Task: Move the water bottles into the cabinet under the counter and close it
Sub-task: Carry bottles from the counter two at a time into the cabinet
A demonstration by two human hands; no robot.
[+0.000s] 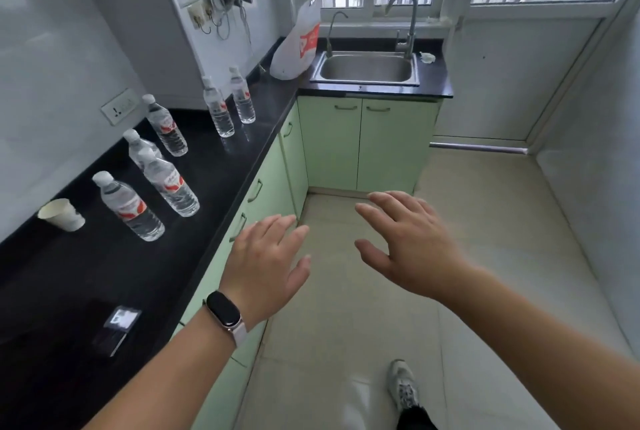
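Observation:
Several clear water bottles with red-and-white labels stand on the black counter (104, 273) at the left: the nearest water bottle (130, 208), others behind it (171, 183), and a farther pair (218, 109) near the corner. Below the counter run pale green cabinet doors (273, 180), all closed. My left hand (268, 263), with a dark wristband, hovers open in front of the counter's edge, holding nothing. My right hand (407, 242) hovers open over the floor, fingers spread, also with nothing in it.
A white paper cup (62, 215) lies on the counter at the left, and a small dark box (116, 329) sits nearer me. A plastic bag (299, 45) stands beside the steel sink (367, 67). The tiled floor (450, 221) stretches ahead; my shoe (403, 384) is below.

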